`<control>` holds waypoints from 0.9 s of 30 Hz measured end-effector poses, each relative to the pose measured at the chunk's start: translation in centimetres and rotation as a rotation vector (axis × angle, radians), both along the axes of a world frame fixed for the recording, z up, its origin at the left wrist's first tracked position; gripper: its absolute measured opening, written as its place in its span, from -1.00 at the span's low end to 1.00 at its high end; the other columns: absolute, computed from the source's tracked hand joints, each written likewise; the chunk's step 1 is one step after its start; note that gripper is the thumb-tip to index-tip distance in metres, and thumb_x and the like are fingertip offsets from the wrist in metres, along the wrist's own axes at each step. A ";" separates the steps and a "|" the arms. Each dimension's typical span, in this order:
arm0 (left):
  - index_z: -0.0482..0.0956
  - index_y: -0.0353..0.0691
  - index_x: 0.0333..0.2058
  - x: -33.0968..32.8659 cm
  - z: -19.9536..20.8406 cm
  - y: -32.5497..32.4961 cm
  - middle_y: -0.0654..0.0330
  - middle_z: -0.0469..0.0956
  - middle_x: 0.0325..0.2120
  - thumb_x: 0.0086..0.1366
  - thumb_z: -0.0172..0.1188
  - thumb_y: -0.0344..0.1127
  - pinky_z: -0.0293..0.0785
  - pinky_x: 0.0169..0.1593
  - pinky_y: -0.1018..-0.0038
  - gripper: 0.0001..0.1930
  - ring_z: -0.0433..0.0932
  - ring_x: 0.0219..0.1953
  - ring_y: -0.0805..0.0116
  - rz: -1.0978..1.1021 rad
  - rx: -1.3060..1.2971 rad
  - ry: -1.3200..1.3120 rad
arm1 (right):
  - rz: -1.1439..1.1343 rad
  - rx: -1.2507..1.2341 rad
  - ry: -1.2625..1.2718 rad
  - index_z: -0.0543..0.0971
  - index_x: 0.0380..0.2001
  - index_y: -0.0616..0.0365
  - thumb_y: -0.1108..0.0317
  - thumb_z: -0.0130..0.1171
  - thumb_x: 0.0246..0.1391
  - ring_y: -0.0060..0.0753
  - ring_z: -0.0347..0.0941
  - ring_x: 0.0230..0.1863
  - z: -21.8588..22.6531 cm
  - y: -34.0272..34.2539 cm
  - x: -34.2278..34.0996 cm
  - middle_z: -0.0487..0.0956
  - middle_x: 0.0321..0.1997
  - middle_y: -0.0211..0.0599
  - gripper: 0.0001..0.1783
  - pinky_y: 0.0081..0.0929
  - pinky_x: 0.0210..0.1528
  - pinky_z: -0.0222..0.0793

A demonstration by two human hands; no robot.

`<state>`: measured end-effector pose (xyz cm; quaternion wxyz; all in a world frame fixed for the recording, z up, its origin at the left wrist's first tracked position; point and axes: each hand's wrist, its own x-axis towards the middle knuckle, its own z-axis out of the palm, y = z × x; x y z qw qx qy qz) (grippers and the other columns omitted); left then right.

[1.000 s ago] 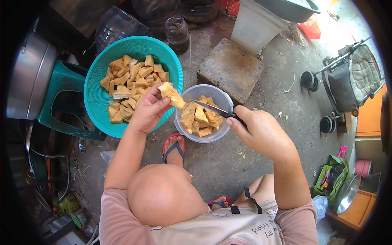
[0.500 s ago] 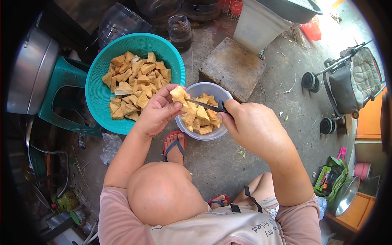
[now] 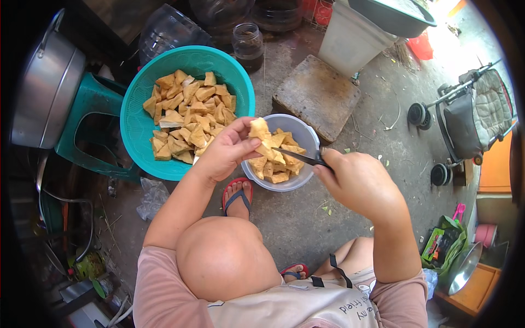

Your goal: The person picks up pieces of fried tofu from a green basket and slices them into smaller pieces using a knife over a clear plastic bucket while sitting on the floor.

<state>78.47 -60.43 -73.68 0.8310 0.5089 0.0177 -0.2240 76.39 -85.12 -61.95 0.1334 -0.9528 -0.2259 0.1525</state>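
Pinched between the thumb and fingers of my left hand (image 3: 229, 148) is a piece of fried tofu (image 3: 259, 130), golden outside and pale where cut. My right hand (image 3: 358, 177) grips the black handle of a small knife (image 3: 302, 157); its blade points left, with the tip close by the held piece. Both hands are above a translucent plastic bowl (image 3: 285, 186) with several tofu pieces in it. To the left, a large green plastic basket (image 3: 133, 117) holds many golden tofu triangles (image 3: 188, 104), partly hidden by my left hand.
A low wooden stool (image 3: 317, 97) stands beyond the bowl. Left of the basket, a big metal pot (image 3: 52, 93) rests on a green plastic stool (image 3: 90, 139). A glass jar (image 3: 248, 46) with dark liquid is behind. A stroller (image 3: 470, 117) stands at the right, a crumpled plastic bag (image 3: 149, 198) below the basket.
The knife has drawn away from the tofu piece, down and right, with my right hand. My left hand still pinches the piece. The whole view has shifted slightly.
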 end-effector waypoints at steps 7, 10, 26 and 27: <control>0.47 -0.21 0.00 2.5 -1.6 0.1 0.19 0.47 -0.08 0.20 0.18 -0.37 0.40 0.05 0.39 -0.64 0.46 -0.01 0.31 -0.208 0.849 -0.573 | -0.184 -0.011 0.142 0.42 -0.52 0.24 0.15 0.08 0.13 0.16 0.44 -0.51 -0.8 -4.6 -1.2 0.46 -0.66 0.05 -0.66 -0.03 -0.43 0.31; 0.53 -0.21 -0.08 7.5 -3.6 4.2 0.09 0.49 -0.11 0.16 0.19 -0.34 0.42 0.00 0.34 -0.68 0.47 -0.02 0.20 0.185 1.165 -0.598 | -0.224 -0.003 0.185 0.41 -0.52 0.24 0.14 0.07 0.14 0.18 0.43 -0.52 -1.6 -5.2 -1.5 0.45 -0.67 0.06 -0.64 -0.02 -0.44 0.30; 0.47 -0.29 -0.05 11.8 -7.8 12.1 0.07 0.57 -0.22 0.23 0.15 -0.31 0.46 -0.09 0.32 -0.67 0.54 -0.17 0.12 0.567 1.492 -0.549 | -0.293 0.081 0.233 0.39 -0.52 0.24 0.14 0.07 0.15 0.18 0.43 -0.53 -2.2 -5.5 -1.0 0.44 -0.67 0.06 -0.64 -0.04 -0.47 0.27; 0.43 -0.32 0.01 11.0 -7.6 11.9 0.13 0.55 -0.16 0.34 0.02 -0.30 0.48 -0.12 0.44 -0.68 0.54 -0.15 0.32 0.605 1.107 -0.541 | -0.298 0.084 0.237 0.39 -0.52 0.24 0.14 0.07 0.15 0.18 0.43 -0.53 -2.1 -5.2 -0.7 0.44 -0.67 0.06 -0.64 -0.04 -0.47 0.27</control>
